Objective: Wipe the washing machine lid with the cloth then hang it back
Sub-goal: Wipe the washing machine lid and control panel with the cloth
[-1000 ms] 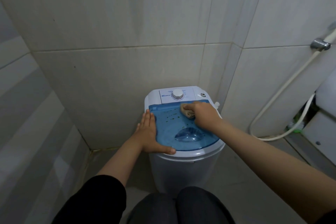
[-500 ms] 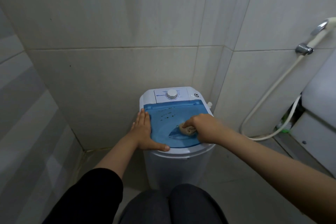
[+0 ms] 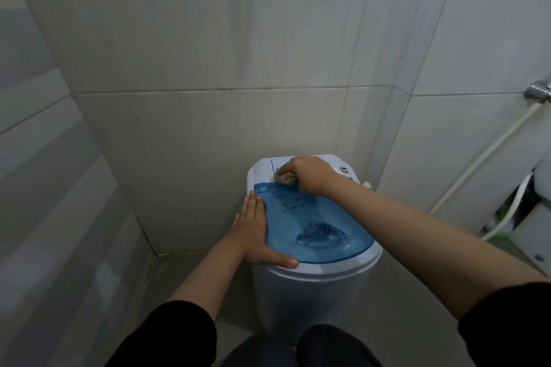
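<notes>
Head view: a small white washing machine (image 3: 316, 292) stands in a tiled corner.
Lid: blue see-through lid (image 3: 310, 220), closed on top of the machine.
Right hand: right hand (image 3: 310, 174) is closed around a bunched beige cloth (image 3: 285, 178).
Cloth: pressed on the white control panel (image 3: 278, 164), just behind the lid's back edge.
Left hand: left hand (image 3: 253, 235) lies flat, fingers spread straight, holding nothing, on the lid's left edge.
Hose: white hose (image 3: 483, 158) runs along the right wall.

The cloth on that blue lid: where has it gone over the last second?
The right hand swept the cloth from the lid's far edge toward the near recess, then back up onto the white control panel, covering the dial. Its grip on the cloth never loosened. The left hand stayed flat on the blue lid's left edge.
</notes>
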{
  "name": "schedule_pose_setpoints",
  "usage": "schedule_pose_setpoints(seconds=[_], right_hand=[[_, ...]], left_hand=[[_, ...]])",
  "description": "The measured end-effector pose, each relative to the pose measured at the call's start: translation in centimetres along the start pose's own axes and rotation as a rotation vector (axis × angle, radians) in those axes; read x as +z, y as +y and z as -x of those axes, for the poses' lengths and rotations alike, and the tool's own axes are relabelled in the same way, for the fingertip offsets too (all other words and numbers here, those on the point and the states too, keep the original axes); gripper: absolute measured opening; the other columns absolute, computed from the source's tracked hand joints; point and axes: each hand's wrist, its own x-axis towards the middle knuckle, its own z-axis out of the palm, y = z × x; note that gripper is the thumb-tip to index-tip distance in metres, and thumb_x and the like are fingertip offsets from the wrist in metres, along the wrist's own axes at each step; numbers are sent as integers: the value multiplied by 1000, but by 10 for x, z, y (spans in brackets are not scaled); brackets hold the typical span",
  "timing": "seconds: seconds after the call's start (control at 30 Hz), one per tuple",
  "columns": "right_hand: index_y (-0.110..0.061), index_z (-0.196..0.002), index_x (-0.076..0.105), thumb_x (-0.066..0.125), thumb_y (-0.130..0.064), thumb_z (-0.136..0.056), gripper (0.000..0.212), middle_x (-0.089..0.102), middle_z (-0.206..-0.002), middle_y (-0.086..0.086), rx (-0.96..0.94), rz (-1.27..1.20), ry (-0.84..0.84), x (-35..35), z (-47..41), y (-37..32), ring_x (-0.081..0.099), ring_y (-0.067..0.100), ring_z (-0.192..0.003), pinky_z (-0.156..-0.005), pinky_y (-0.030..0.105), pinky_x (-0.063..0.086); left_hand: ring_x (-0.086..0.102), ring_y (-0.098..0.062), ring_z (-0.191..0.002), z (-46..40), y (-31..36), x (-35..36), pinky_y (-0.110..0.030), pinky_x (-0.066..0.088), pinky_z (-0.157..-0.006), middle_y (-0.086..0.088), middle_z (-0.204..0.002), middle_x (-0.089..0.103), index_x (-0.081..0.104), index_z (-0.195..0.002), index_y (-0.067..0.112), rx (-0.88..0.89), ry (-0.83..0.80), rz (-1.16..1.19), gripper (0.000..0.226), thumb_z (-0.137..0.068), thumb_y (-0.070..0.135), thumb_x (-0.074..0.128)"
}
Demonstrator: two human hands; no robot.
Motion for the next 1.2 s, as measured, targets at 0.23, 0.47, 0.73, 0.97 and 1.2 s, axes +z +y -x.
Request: schedule_pose_setpoints(seconds=[0.23,0.47,0.73,0.97,1.2], right_hand=[[-33,-109,62,48,5,-75,53,65,-115,5,5,-1,91,31,-2,7,60,29,-105,-78,36,49],[-32,-129,54,54,-1,-79,59,65,-123,4,-18,41,83,41,28,7,60,29,-110,-89,39,51],[-31,-130,52,69,-34,-78,56,61,-130,1,-101,46,34,53,70,3,60,24,-112,-93,39,51],[-36,-124,56,63,-9,-78,54,66,-120,-2,-131,138,-161,28,79,2,61,24,-105,-90,41,52],[-28,-114,65,48,4,-74,53,69,-115,0,-52,23,-71,-21,40,-6,61,24,-104,-87,38,51]], left_hand=[[-34,-21,-138,-1,-3,0,-48,-7,-118,-6,-149,-41,-29,-142,8,-2,-4,1,155,-44,79,68],[-32,-22,-140,-1,-3,2,-48,-6,-118,-8,-151,-37,-24,-144,6,-4,30,-11,155,-44,78,70],[-32,-23,-140,-2,-3,3,-48,-6,-118,-9,-151,-38,-26,-143,7,-15,28,-21,156,-43,79,69],[-31,-22,-140,-2,-4,3,-50,-4,-118,-8,-151,-38,-27,-143,8,-10,26,-17,160,-37,83,65],[-31,-22,-140,-2,-4,3,-49,-5,-118,-8,-151,-38,-26,-144,8,1,25,-15,158,-38,83,65]])
